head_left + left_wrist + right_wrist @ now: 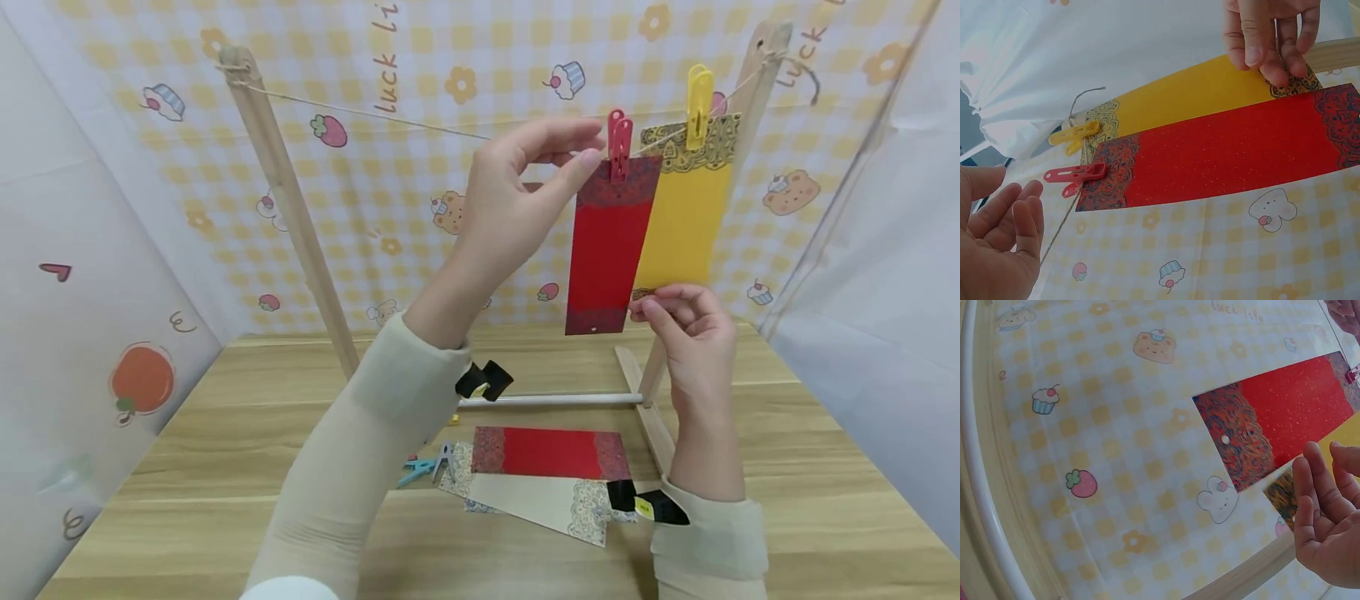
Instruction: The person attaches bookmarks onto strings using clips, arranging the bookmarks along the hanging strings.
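A red card (pixel 613 242) with patterned ends hangs from a string, held by a red clothespin (pixel 619 146). Beside it a yellow card (pixel 678 225) hangs from a yellow clothespin (pixel 699 108). My left hand (pixel 517 196) is close to the red clothespin; the left wrist view shows a gap between its loosely bent fingers and the red clip. Near the lower ends of both cards is my right hand (pixel 690 342), its fingers relaxed and overlapping the yellow card's bottom in the head view. Nothing shows between the right thumb and fingers in the right wrist view.
Wooden posts (pixel 281 192) hold the string (pixel 375 112), with a white rod (pixel 555 400) low between them. On the table (pixel 187 500) lie another red card (pixel 551 452), a cream card (pixel 525 497) over a blue-patterned one, and blue and grey clothespins (pixel 442 460).
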Available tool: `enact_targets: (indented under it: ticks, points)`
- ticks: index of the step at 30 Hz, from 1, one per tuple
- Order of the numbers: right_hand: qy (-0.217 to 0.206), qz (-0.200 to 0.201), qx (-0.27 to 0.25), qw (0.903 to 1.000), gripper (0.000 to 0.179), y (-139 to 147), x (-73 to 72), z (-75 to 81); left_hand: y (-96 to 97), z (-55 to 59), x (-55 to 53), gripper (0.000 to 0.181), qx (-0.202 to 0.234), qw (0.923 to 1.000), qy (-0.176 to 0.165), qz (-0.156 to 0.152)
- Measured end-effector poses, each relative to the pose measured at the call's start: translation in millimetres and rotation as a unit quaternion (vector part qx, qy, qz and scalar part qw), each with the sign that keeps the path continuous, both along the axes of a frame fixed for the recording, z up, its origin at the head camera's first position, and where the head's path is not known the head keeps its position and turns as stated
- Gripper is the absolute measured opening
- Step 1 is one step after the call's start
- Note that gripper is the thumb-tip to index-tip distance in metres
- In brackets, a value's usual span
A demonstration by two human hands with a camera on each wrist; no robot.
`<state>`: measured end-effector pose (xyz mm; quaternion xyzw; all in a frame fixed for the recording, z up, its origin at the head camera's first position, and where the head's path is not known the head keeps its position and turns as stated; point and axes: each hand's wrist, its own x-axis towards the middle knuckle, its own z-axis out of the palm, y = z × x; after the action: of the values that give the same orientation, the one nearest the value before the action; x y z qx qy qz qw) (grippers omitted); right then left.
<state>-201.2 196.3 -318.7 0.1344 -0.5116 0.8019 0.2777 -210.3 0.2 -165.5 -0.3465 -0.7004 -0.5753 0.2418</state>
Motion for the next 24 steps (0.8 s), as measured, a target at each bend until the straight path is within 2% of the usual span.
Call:
enact_targets:
  ticks: [4,6,11,17,21,24]
  points:
    - [0.016,0.02,0.005,0.9997,0.015,1.2,4.1,3.7,-9.5,-14.1,2.4,0.022,0.006,0.9999,0.007,0.011]
    - [0.017,0.025,0.02,0.9993,0.014,1.3,6.3,5.1,-15.2,-22.7,4.8,0.02,0.007,0.9997,-0.002,0.022]
    - [0.008,0.015,0.057,0.9982,0.014,-0.1,9.9,7.5,-27.8,-44.2,9.1,0.018,0.016,0.9994,-0.016,0.025]
    - [0.013,0.018,0.083,0.9963,0.02,-4.1,11.8,11.6,-41.6,-64.2,14.2,0.018,0.015,0.9988,-0.032,0.035]
    - [0.014,0.026,0.128,0.9913,0.023,-5.4,15.1,13.8,-49.4,-75.2,19.0,0.018,0.006,0.9978,-0.046,0.048]
    - [0.001,0.03,0.176,0.9839,0.027,-5.4,17.9,14.6,-54.4,-83.2,22.4,0.018,0.001,0.9969,-0.057,0.053]
